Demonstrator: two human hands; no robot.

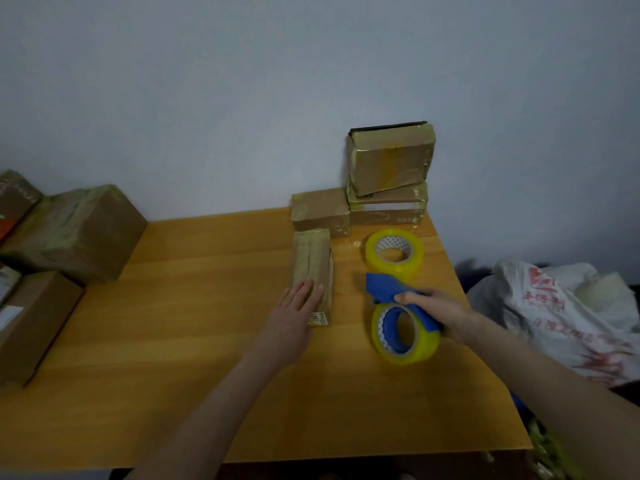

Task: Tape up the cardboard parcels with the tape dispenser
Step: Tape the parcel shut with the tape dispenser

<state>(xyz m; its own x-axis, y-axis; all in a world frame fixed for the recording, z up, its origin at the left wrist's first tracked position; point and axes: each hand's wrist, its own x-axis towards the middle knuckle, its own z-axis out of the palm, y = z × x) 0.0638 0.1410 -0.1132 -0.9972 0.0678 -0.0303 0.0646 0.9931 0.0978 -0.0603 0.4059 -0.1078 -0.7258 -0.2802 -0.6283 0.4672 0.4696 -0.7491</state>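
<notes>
A long narrow taped cardboard parcel (313, 268) lies on the wooden table (207, 341), right of its middle. My left hand (294, 313) rests flat on the parcel's near end with straight fingers. To the right, my right hand (436, 313) grips the blue tape dispenser (391, 289), which carries a yellow tape roll (405, 336) standing on the table. A spare yellow tape roll (394, 252) lies just behind the dispenser.
Three taped parcels (388, 178) are stacked against the wall at the back right. Several larger boxes (72, 233) crowd the table's left side. A white printed bag (568, 313) lies off the table's right edge.
</notes>
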